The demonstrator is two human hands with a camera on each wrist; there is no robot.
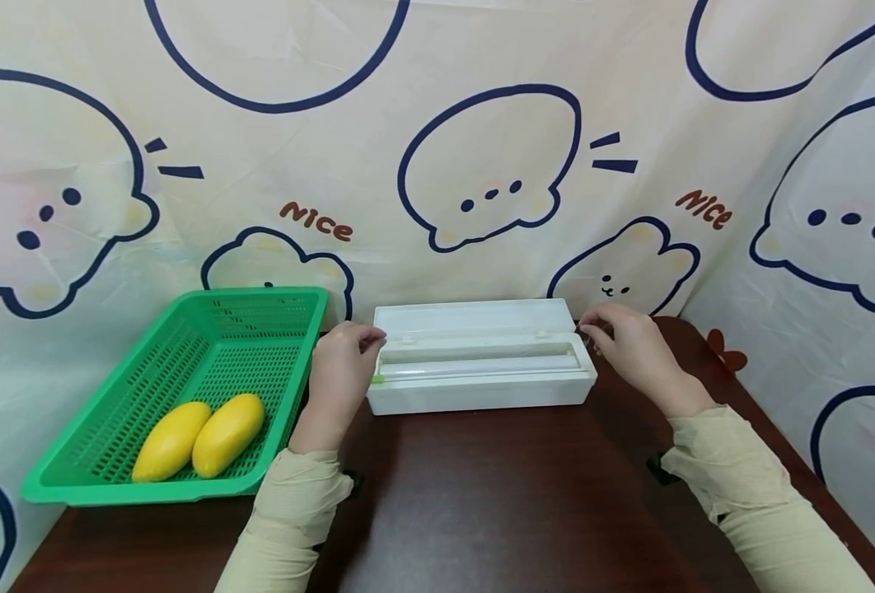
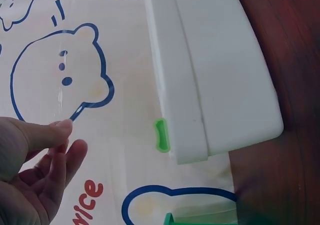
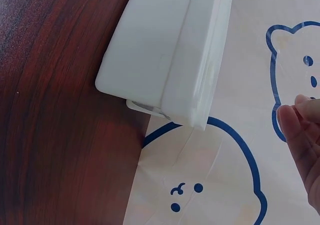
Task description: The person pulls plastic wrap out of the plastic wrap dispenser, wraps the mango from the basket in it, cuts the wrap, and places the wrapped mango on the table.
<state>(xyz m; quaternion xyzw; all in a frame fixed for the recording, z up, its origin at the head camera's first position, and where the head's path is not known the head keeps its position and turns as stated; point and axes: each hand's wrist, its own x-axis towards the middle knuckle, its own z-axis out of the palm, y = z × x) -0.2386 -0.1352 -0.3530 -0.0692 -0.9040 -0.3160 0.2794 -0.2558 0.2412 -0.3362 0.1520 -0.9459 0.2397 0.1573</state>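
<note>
A white cling film dispenser [image 1: 482, 395] stands on the table with its lid [image 1: 474, 319] raised. Inside lies a pale roll [image 1: 482, 366], and a green slider [image 2: 162, 135] sits at its left end. At that end my left hand [image 1: 337, 375] pinches the edge of clear film between thumb and fingertips. Faint glints of film [image 2: 60, 97] show above those fingers in the left wrist view. Beyond the right end, my right hand [image 1: 634, 350] has thumb and forefinger pressed together on the film's other corner, which is barely visible.
To the left, a green plastic basket [image 1: 44, 486] holds two yellow mangoes, one mango [image 1: 172, 441] beside the other mango [image 1: 227, 435]. The dark wooden table [image 1: 482, 502] meets a cartoon-printed cloth [image 1: 497, 41] behind the dispenser and along the right.
</note>
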